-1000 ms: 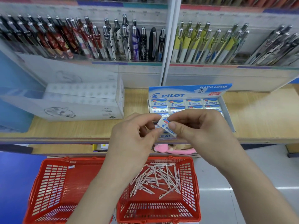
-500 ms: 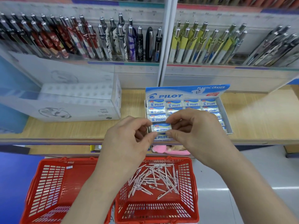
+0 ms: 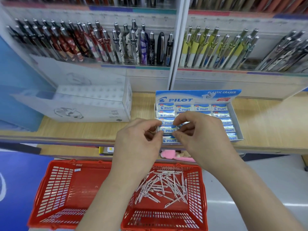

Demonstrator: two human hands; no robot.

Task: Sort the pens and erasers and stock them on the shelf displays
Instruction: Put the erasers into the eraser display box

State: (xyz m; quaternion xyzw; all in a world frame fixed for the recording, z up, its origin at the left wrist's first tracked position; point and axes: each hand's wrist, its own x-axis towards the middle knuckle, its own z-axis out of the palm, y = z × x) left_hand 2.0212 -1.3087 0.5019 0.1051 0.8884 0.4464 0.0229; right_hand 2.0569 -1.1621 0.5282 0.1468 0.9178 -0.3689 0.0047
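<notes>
Down from its tilt 1 second ago, the small blue-and-white wrapped eraser [image 3: 167,130] now lies flat in the left column of the blue-and-white cardboard display box [image 3: 198,97] on the wooden shelf [image 3: 266,124]. I see my left hand [image 3: 140,139] and right hand [image 3: 205,134], fingers [image 3: 150,122] curled, pinching its 2 ends.

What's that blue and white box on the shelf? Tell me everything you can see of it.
The eraser box is an open blue and white tray that looks like cardboard, with an upright back flap printed PILOT and PLASTIC ERASER. It lies flat on the wooden shelf, packed with rows of wrapped erasers. The left hand and right hand pinch one eraser at its front left.
</notes>
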